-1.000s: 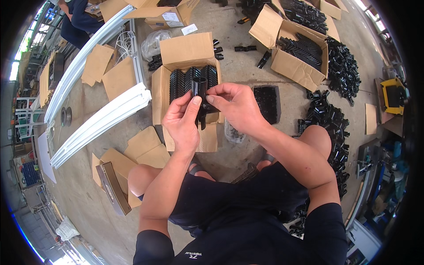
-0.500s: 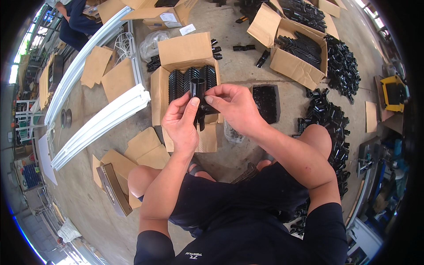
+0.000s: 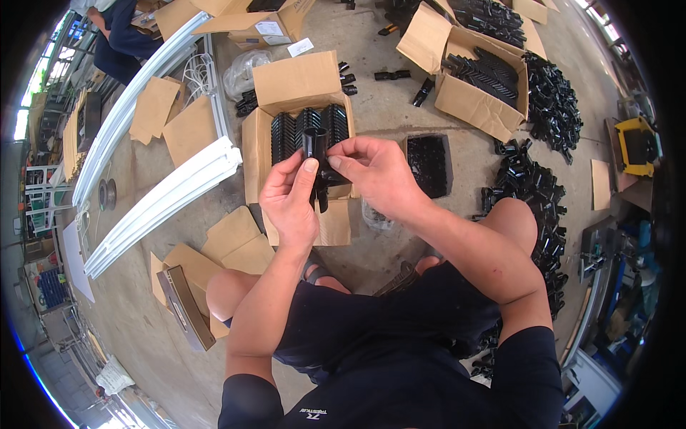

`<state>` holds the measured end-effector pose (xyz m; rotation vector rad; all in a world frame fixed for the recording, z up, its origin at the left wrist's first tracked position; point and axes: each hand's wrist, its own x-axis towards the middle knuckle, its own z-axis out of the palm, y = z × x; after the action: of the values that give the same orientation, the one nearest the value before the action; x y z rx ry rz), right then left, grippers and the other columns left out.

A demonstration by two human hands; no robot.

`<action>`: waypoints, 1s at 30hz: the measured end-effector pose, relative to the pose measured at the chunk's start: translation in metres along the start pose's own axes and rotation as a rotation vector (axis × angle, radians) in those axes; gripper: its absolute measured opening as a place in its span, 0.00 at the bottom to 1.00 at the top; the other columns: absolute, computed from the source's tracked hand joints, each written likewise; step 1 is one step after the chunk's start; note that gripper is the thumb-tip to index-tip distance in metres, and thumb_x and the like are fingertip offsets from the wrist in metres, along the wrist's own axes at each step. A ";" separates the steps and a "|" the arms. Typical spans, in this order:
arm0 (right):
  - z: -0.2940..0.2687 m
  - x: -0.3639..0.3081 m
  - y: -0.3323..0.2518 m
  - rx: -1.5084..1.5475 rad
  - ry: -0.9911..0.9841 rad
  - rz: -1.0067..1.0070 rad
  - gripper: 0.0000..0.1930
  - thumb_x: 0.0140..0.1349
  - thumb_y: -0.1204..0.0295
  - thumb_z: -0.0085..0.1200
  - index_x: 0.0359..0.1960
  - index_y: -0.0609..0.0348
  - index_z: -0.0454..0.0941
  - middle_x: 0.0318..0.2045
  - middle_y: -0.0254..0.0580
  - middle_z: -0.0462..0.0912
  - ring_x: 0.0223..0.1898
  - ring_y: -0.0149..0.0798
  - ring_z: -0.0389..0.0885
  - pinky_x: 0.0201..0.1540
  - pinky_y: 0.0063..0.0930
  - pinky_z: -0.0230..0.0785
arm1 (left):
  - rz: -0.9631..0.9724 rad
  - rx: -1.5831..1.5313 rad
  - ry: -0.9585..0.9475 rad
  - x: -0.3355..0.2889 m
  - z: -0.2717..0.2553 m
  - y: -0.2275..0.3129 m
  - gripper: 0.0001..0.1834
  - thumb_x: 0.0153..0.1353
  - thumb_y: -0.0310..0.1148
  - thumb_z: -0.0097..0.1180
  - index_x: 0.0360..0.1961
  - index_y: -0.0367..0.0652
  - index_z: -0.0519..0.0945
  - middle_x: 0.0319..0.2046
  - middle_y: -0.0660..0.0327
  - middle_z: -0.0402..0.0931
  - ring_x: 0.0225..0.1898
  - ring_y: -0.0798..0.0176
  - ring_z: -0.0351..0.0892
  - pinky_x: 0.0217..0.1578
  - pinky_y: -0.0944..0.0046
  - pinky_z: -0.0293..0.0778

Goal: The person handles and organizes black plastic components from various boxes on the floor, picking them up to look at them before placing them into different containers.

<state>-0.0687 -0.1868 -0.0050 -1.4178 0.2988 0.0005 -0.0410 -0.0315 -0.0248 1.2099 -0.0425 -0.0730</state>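
Observation:
Between my hands is a glossy black tubular pipe fitting (image 3: 314, 145), its round open end facing up toward me. My left hand (image 3: 291, 196) is closed around its left side, thumb pressed along the tube. From the right, the thumb and fingertips of my right hand (image 3: 375, 171) pinch the fitting's side; the exact part under them is hidden. Just beyond and below my hands stands an open cardboard box (image 3: 296, 80) with rows of stacked black fittings (image 3: 287, 130) inside. A black tray (image 3: 429, 164) holding small dark pieces lies right of the box.
Another open box (image 3: 468, 107) of black fittings stands at the far right, beside large loose heaps of fittings (image 3: 529, 182). White curved profiles (image 3: 168, 204) and flattened cardboard (image 3: 232, 236) lie to the left. Clear plastic bags (image 3: 243, 75) flank the near box. A person (image 3: 121, 43) sits at the far left.
The fitting and both hands have shifted very slightly left, along with a small shift of the whole view. The grip looks the same.

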 end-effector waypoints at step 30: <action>-0.001 -0.011 -0.001 -0.363 0.151 -0.265 0.08 0.63 0.73 0.61 0.38 0.66 0.85 0.34 0.47 0.84 0.39 0.44 0.81 0.42 0.35 0.73 | 0.083 0.130 -0.027 -0.003 0.006 -0.007 0.15 0.66 0.22 0.63 0.52 0.29 0.82 0.44 0.57 0.85 0.42 0.73 0.82 0.48 0.72 0.77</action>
<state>-0.0793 -0.1863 -0.0025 -1.8137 0.2401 -0.2827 -0.0442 -0.0393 -0.0292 1.3355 -0.1227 -0.0147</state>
